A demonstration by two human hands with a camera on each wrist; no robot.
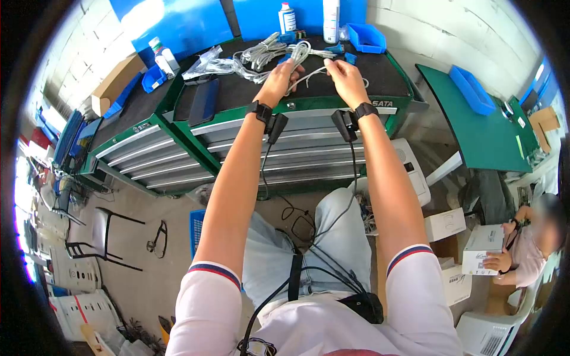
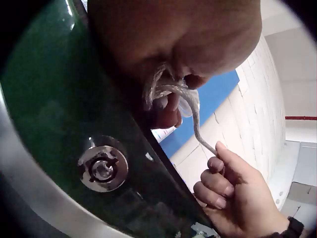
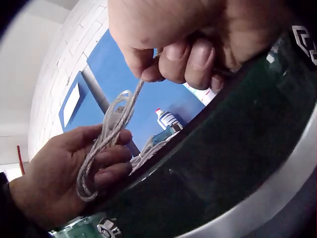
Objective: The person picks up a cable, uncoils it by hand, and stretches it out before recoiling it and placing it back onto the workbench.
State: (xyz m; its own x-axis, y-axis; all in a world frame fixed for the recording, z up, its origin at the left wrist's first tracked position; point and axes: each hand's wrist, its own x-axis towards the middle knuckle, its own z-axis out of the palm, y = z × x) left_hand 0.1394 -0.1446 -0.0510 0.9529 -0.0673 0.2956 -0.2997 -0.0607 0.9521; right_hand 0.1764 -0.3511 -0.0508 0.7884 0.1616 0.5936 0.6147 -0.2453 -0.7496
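Observation:
Above the front of the dark cabinet top, my left hand holds a looped light-grey braided cable. The loops lie across its palm and fingers and hang below them. My right hand is a short way to the right, pinching a strand of the same cable between thumb and forefinger. That strand runs taut from one hand to the other in the left wrist view. Behind my left hand, more bundled grey cables lie on the cabinet top, beside a clear plastic bag.
A dark flat case lies left of my hands on the green drawer cabinet. Behind stand a bottle, a spray can and a blue bin. At right, a person holds a white box.

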